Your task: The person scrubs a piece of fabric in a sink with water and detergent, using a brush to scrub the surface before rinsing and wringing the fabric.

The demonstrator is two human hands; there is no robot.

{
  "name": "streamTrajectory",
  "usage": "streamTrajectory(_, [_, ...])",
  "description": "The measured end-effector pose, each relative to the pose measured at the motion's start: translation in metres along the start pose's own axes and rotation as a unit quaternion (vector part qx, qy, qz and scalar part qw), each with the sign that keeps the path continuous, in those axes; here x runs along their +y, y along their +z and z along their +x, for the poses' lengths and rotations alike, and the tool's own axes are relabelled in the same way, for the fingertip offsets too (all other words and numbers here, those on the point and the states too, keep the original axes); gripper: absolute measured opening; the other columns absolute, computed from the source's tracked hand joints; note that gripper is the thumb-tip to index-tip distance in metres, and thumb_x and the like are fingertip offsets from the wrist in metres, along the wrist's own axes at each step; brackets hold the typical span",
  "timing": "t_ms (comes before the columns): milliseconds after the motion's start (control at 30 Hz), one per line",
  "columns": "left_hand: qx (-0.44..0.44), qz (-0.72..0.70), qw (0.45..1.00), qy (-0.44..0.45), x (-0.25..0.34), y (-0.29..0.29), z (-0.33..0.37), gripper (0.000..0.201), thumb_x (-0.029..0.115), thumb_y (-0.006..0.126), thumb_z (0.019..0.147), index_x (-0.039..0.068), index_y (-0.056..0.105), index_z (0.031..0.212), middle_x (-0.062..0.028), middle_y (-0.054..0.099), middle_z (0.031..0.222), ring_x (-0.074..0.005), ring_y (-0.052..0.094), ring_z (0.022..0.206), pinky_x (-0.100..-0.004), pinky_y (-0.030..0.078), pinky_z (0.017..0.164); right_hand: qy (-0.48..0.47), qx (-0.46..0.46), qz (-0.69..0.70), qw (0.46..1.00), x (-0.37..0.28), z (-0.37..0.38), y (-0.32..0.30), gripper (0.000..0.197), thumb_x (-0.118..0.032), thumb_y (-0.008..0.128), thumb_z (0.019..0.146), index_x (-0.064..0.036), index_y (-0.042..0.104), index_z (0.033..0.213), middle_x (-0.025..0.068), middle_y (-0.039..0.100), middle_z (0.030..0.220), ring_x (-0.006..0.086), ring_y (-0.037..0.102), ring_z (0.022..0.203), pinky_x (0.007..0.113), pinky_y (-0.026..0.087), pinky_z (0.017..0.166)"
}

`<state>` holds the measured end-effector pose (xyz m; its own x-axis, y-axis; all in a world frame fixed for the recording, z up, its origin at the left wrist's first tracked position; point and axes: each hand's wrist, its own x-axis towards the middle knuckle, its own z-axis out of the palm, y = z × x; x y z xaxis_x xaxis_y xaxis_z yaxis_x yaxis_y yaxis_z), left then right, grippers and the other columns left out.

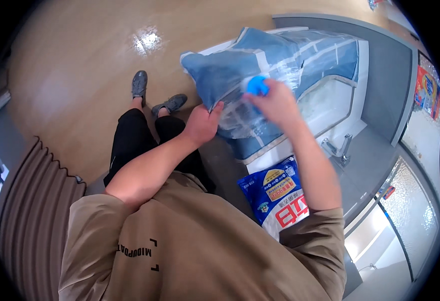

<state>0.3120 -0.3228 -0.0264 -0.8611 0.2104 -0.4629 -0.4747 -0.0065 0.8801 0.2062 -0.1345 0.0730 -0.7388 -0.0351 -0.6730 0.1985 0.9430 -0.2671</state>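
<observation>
- Close under the camera, the person's two forearms reach forward from short tan sleeves; a blue-and-white printed pouch (275, 193) lies on the grey desk (375, 165) just beside the right elbow, apart from both hands.
- A little further out, the left hand (202, 123) is closed on the lower left edge of a clear plastic bag (275, 75) with a folded blue-and-white cloth inside, thumb on top and fingers apparently tucked beneath the film.
- The right hand (275, 103) is clenched over a small blue cap (257, 86) that sits on the bag's face; whether the cap is part of the bag or a separate piece I cannot tell.
- The bag is held up between the hands, over the white sink (330, 108) and the desk edge, its far end seemingly resting on the basin rim.
- Judging by its look, the bundle is soft and fairly light, bulky rather than dense; it will sag and fold if held by one corner.
- The film looks glossy and probably slippery, so a pinch on the film alone may slide. A better hold would be a full grip that gathers film and cloth together, or a hand under the middle.
- Beyond, a metal tap (337, 148) stands at the sink's near side, and the wooden floor (79, 65) stretches past the person's shoes.
</observation>
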Motion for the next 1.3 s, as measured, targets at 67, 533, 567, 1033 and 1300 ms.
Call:
streamTrajectory(67, [-0.006,0.004,1.000,-0.005,-0.001,-0.005,0.002,0.043,0.037,0.049,0.103,-0.002,0.064,0.111,-0.0269,0.067,0.094,-0.0458,0.063,0.094,-0.0436,0.049,0.081,0.055,0.082,0.002,0.995,0.016,0.013,-0.032,0.036,-0.037,0.080,0.078,-0.0038,0.070,0.087,0.0203,0.071,0.083,0.0379,0.070,0.081,0.044,0.056,0.072])
streamTrajectory(533, [0.013,-0.016,1.000,0.011,-0.015,-0.003,0.015,0.045,0.039,0.049,0.103,-0.003,0.065,0.103,-0.0291,0.065,0.086,-0.0490,0.062,0.090,-0.0463,0.049,0.077,0.077,0.086,-0.007,0.993,0.008,-0.001,-0.017,0.031,-0.033,0.079,0.082,-0.0035,0.069,0.082,0.0090,0.068,0.069,0.0170,0.063,0.060,0.035,0.051,0.061])
streamTrajectory(567, [0.008,-0.020,1.000,-0.008,-0.016,-0.003,0.015,0.045,0.039,0.049,0.103,-0.003,0.065,0.105,-0.0291,0.065,0.088,-0.0486,0.062,0.091,-0.0458,0.049,0.077,0.076,0.084,-0.009,0.994,-0.011,-0.011,-0.001,0.031,-0.033,0.079,0.082,-0.0035,0.069,0.082,0.0090,0.068,0.069,0.0170,0.063,0.060,0.035,0.051,0.061])
streamTrajectory(1033, [-0.098,-0.127,0.985,-0.063,-0.005,-0.010,0.007,0.036,0.027,0.069,0.096,-0.001,0.065,0.118,-0.0088,0.071,0.109,-0.0144,0.064,0.100,-0.0320,0.051,0.090,0.079,0.001,0.050,0.996,-0.014,-0.037,0.030,0.036,-0.037,0.078,0.080,-0.0026,0.069,0.081,0.0200,0.067,0.073,0.0362,0.067,0.069,0.042,0.054,0.064])
streamTrajectory(1300, [-0.105,-0.081,0.982,-0.135,0.013,-0.020,0.008,0.035,0.025,0.067,0.097,-0.001,0.064,0.121,-0.0057,0.069,0.110,-0.0130,0.062,0.101,-0.0310,0.050,0.089,-0.005,-0.041,0.003,0.999,-0.035,-0.041,0.035,0.035,-0.037,0.079,0.081,-0.0034,0.069,0.081,0.0084,0.066,0.068,0.0169,0.060,0.059,0.035,0.050,0.059])
